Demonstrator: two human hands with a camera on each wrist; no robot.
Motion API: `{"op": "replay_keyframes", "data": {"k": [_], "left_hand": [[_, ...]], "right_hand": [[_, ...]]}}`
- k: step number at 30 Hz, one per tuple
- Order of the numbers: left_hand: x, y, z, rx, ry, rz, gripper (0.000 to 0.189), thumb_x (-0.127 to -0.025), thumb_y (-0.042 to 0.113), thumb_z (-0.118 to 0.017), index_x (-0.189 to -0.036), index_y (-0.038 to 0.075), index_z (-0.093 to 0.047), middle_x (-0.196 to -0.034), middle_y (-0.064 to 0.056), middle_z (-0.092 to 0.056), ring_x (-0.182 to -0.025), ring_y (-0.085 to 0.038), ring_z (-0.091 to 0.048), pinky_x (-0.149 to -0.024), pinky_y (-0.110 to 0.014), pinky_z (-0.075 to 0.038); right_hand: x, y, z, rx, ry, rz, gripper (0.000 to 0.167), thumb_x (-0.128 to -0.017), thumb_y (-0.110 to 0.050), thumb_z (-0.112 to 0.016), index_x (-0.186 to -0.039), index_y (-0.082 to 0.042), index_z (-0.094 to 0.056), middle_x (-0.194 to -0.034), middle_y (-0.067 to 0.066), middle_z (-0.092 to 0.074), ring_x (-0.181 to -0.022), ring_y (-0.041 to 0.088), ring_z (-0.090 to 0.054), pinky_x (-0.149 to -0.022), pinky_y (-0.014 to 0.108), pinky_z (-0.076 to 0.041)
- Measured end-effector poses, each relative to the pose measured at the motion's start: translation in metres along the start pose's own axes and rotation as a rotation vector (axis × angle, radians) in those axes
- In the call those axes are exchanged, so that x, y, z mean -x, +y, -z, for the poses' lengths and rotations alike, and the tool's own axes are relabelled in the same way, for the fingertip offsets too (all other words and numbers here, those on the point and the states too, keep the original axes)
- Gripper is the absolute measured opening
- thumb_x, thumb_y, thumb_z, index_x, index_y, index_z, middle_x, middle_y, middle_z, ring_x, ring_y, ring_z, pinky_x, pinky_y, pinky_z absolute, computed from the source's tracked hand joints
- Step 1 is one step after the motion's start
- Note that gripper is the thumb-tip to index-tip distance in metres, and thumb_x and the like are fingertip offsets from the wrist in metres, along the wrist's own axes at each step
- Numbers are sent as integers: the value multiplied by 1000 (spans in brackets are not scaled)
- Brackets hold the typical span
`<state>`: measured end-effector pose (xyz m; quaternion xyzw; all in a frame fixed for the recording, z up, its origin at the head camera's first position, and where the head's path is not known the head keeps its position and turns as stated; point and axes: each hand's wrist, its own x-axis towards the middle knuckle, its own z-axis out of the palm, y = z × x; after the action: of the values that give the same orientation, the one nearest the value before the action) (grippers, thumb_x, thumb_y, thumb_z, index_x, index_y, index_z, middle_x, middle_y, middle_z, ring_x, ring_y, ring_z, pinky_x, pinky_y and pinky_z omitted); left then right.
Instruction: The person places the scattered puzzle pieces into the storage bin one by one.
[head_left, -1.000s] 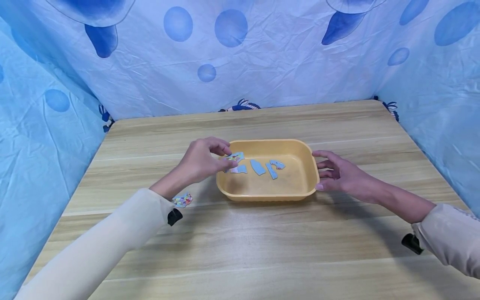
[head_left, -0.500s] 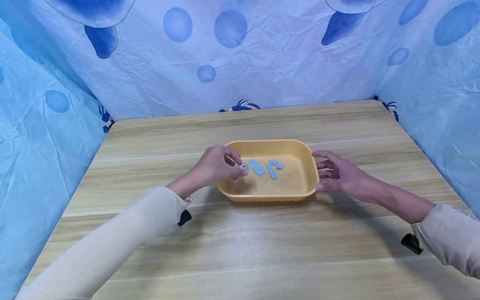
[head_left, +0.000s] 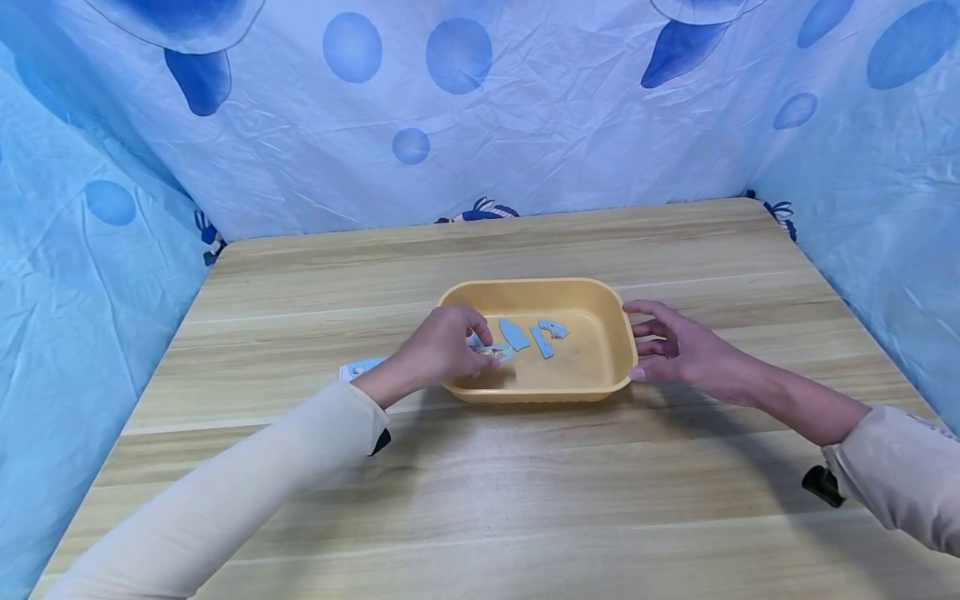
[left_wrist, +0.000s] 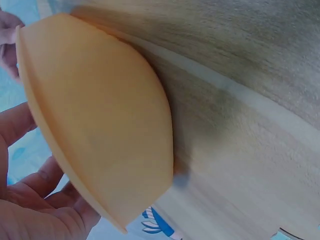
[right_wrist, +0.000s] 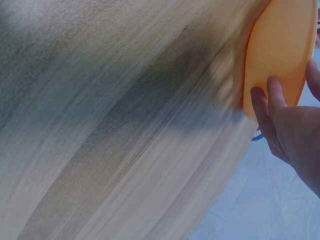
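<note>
My left hand reaches over the left end of a yellow plastic tray and pinches a printed puzzle piece between thumb and fingers, low inside it. Blue puzzle pieces lie on the tray floor to the right of these fingertips. My right hand is at the tray's right end, fingers spread and touching its outer wall. In the right wrist view two fingers lie against that wall. In the left wrist view the tray wall hides the pinched piece.
The tray stands mid-table on a wood-grain tabletop. Left of it, partly behind my left wrist, lies another light blue piece. Blue patterned cloth hangs at the back and both sides.
My left hand has moved right and down into the tray with the puzzle piece. The left forearm now covers the colourful piece on the table and uncovers a light blue one. My right hand stays put.
</note>
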<state>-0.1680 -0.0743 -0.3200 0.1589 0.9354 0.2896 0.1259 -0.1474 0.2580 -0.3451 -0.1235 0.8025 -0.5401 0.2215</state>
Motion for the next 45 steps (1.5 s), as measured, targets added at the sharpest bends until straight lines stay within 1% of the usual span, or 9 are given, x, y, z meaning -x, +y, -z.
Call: {"op": "replay_keyframes", "data": {"k": [3, 7, 10, 15, 21, 28, 33, 39, 45], "left_hand": [[1, -1, -3, -36, -1, -25, 31, -76, 24, -83, -97, 6, -69, -115, -3, -60, -102, -25, -54, -84, -34, -48], [3, -2, -3, -19, 7, -26, 33, -78, 24, -81, -103, 7, -68, -118, -3, -60, -108, -27, -54, -84, -35, -50], [5, -2, -1, 29, 17, -9, 30, -80, 24, -79, -103, 9, -68, -117, -1, -60, -111, -27, -55, -85, -37, -50], [10, -4, 3, 161, 50, 23, 31, -79, 26, -81, -103, 11, -68, -115, -2, -62, -111, -26, -57, -83, -38, -52], [20, -7, 11, 284, 129, 79, 33, -77, 32, -82, -104, 17, -67, -115, 1, -61, -107, -22, -60, -79, -35, -54], [30, -15, 21, 306, 283, 69, 38, -78, 30, -81, -111, 18, -64, -115, 4, -61, -103, -21, -62, -75, -33, -55], [34, -25, 27, 305, 340, 75, 44, -79, 26, -80, -118, 16, -61, -115, -2, -63, -100, -20, -63, -72, -34, -56], [38, -43, 31, 241, 359, 101, 49, -81, 26, -78, -124, 15, -57, -115, -4, -61, -98, -24, -64, -77, -36, -56], [42, -61, 43, 221, 294, 223, 60, -85, 28, -75, -135, 10, -48, -124, -14, -56, -106, -33, -61, -84, -43, -53]], "right_hand": [[0, -1, 0, 0, -1, -3, 88, -81, -10, -77, -149, -12, -22, -141, 21, -43, -124, 36, -49, -87, 27, -52], [1, -2, 0, -4, -6, -2, 88, -81, -9, -77, -149, -12, -22, -141, 21, -43, -124, 36, -49, -87, 28, -52], [1, -2, 0, -2, -5, -5, 87, -81, -10, -77, -149, -12, -22, -141, 21, -43, -124, 36, -49, -87, 27, -52], [1, -2, -1, -6, -6, -5, 87, -81, -9, -77, -149, -12, -22, -141, 21, -43, -124, 37, -49, -87, 27, -53], [1, -2, -1, -3, -6, -6, 87, -81, -11, -77, -149, -12, -22, -141, 21, -43, -124, 37, -48, -87, 27, -52], [1, -2, 0, 2, -7, -12, 87, -82, -12, -77, -149, -13, -22, -141, 20, -43, -125, 36, -48, -88, 27, -52], [0, -2, 0, -3, -9, -10, 88, -81, -12, -77, -149, -12, -22, -141, 21, -43, -124, 36, -48, -87, 27, -52], [0, -4, 1, -7, -10, -16, 88, -81, -12, -78, -149, -13, -22, -141, 20, -42, -124, 36, -48, -87, 27, -52], [0, -3, 0, 3, -10, -12, 88, -82, -14, -77, -149, -13, -22, -141, 20, -42, -125, 36, -48, -87, 26, -52]]}}
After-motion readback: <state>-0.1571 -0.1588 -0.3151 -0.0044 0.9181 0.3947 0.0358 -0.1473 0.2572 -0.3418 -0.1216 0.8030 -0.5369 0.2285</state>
